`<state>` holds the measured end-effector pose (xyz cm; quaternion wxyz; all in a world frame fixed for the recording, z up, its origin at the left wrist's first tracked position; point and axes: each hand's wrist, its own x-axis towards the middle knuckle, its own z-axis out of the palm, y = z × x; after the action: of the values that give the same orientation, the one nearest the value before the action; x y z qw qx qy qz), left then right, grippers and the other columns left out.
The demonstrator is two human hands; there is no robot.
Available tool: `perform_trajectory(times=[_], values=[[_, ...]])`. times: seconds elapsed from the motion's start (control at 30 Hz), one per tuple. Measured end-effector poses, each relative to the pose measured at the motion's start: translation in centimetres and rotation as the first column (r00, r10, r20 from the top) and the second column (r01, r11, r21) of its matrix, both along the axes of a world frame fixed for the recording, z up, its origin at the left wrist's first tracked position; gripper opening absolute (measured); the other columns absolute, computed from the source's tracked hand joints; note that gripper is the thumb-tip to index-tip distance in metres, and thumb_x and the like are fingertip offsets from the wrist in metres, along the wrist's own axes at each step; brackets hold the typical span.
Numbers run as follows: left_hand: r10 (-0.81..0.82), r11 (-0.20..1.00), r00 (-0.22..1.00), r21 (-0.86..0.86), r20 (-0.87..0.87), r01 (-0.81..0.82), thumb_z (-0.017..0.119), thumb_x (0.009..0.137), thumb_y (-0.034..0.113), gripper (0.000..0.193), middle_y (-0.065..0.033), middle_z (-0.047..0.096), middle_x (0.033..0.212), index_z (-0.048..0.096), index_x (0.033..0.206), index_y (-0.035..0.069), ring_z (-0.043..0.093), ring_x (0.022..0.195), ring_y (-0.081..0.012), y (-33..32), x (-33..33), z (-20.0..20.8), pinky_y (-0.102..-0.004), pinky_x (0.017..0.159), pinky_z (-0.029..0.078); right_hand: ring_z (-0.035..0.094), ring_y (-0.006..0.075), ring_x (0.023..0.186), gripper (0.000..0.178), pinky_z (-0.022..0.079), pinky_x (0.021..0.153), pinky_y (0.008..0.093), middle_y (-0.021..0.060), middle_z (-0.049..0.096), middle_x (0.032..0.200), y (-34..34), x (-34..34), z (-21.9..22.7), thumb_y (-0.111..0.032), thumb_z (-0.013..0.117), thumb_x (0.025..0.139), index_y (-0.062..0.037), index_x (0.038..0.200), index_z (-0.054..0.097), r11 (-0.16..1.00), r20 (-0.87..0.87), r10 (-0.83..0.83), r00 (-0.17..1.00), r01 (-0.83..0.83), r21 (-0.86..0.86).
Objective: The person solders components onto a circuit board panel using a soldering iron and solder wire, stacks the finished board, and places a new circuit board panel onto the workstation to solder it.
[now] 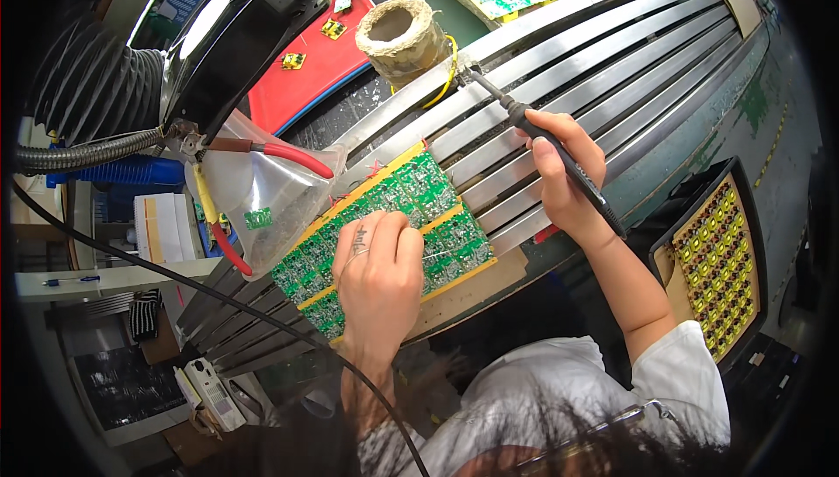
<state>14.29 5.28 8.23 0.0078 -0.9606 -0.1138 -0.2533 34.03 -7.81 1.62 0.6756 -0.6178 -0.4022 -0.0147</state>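
Observation:
A panel of green circuit boards (437, 184) with yellow edge strips lies across the metal slats of the bench. On its near part rests my left hand (382, 267), fingers curled and pinched, with their tips hidden from view. From that hand a thin silvery solder wire (446, 254) runs to the right over the boards. My right hand (564, 171) grips a black soldering iron (520, 116) like a pen. The iron points up and left, away from the panel, its tip by a small metal piece at the slats' far edge, beside a beige roll (398, 35).
Above the left side hangs a black lamp-like hood (240, 48) with a ribbed hose (96, 83). A black cable (218, 293) crosses the lower left. Beyond the slats lies a red mat (306, 83) with small parts. A tray of yellow components (717, 267) stands at the right.

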Motion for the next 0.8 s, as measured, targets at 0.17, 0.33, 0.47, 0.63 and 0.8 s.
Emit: perform_trajectory(times=[0.17, 0.33, 0.47, 0.63, 0.8], values=[[-0.035, 0.997, 0.998, -0.069, 0.055, 0.038, 0.073, 0.074, -0.007, 0.019, -0.0066, 0.068, 0.097, 0.058, 0.079, 0.004, 0.065, 0.086, -0.024, 0.3, 0.0, -0.4, -0.0382, 0.085, 0.051, 0.064, 0.0192, 0.081, 0.031, 0.051, 0.075, 0.0283, 0.0131, 0.072, 0.099, 0.3, 0.2, -0.2, -0.002, 0.059, 0.091, 0.0016, 0.121, 0.068, 0.997, -0.007, -0.034, 0.999, 0.035, 0.062], [-0.028, 0.983, 0.984, -0.172, 0.175, 0.058, 0.075, 0.073, -0.01, 0.022, -0.007, 0.069, 0.099, 0.058, 0.079, 0.003, 0.067, 0.085, -0.0242, 1.1, -0.9, -1.6, -0.0382, 0.083, 0.05, 0.065, 0.0188, 0.079, 0.031, 0.051, 0.072, 0.0277, 0.0127, 0.073, 0.097, 0.3, 0.1, -0.2, -0.002, 0.061, 0.09, 0.0014, 0.119, 0.069, 0.996, -0.033, -0.03, 0.999, 0.033, 0.08], [-0.023, 0.978, 0.976, -0.196, 0.216, 0.067, 0.076, 0.074, -0.012, 0.024, -0.0065, 0.07, 0.099, 0.058, 0.079, 0.003, 0.068, 0.083, -0.024, 1.2, -1.2, -1.7, -0.0384, 0.083, 0.051, 0.065, 0.0186, 0.079, 0.031, 0.051, 0.072, 0.0276, 0.0126, 0.073, 0.097, 0.2, 0.1, -0.1, -0.002, 0.061, 0.09, 0.0014, 0.12, 0.069, 0.996, -0.044, -0.023, 0.999, 0.027, 0.082], [-0.017, 0.992, 0.986, -0.119, 0.164, 0.037, 0.075, 0.075, -0.014, 0.025, -0.0059, 0.071, 0.1, 0.058, 0.078, 0.003, 0.068, 0.083, -0.0234, 0.9, -0.8, -1.4, -0.0387, 0.083, 0.051, 0.064, 0.0184, 0.079, 0.031, 0.051, 0.072, 0.0274, 0.0126, 0.073, 0.097, 0.2, 0.2, -0.2, -0.002, 0.061, 0.09, 0.0014, 0.12, 0.069, 0.996, -0.053, -0.012, 0.999, 0.017, 0.088], [0.007, 0.999, 0.999, -0.037, 0.042, -0.006, 0.074, 0.076, -0.015, 0.024, -0.0056, 0.071, 0.101, 0.058, 0.079, 0.003, 0.069, 0.086, -0.0231, 0.2, -0.3, -0.2, -0.039, 0.084, 0.051, 0.063, 0.0183, 0.078, 0.032, 0.05, 0.072, 0.0272, 0.0128, 0.073, 0.097, 0.1, 0.3, -0.2, -0.002, 0.061, 0.09, 0.0014, 0.12, 0.069, 0.996, -0.059, -0.001, 0.998, 0.006, 0.086]])
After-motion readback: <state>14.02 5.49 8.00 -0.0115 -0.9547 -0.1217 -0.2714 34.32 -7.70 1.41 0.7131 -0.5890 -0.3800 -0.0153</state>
